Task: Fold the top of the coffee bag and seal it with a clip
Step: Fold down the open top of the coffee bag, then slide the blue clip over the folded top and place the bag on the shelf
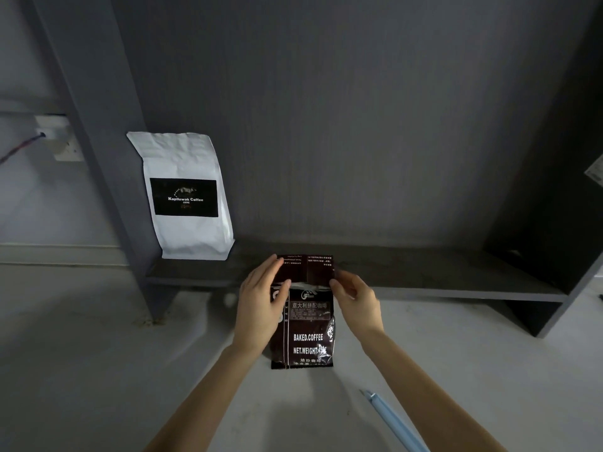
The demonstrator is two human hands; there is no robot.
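On the pale surface, centre foreground: a dark brown coffee bag [308, 334] lies flat, its printed front up, reading "BAKED.COFFEE" and "NET.WEIGHT".
Bag top: the upper part [305, 268] is turned over toward the person, so that its back, with small upside-down print, faces up; a light strip shows along the crease.
Bag position: its far end reaches the edge of the low dark shelf [424, 278]; its near end lies between the two forearms.
Left hand [261, 305]: laid along the bag's left edge, fingers spread over the folded flap, thumb at the crease; the grip presses the bag rather than closing round it.
Right hand [355, 300]: at the bag's right edge, thumb and fingertips pinching the corner of the folded flap; the grip is closed on the bag.
Blue clip [396, 422]: a long, thin, light blue bar lies on the surface to the lower right, just beside the right forearm, apart from the bag and untouched.
White coffee bag [186, 197]: stands upright on the left end of the shelf, leaning back on the grey panel, with a black label reading "Kopiluwak Coffee".
Background: a grey back wall [342, 125] behind the shelf; a white wall socket [60, 138] with a cable at far left.
Seal: no clip on the bag yet.
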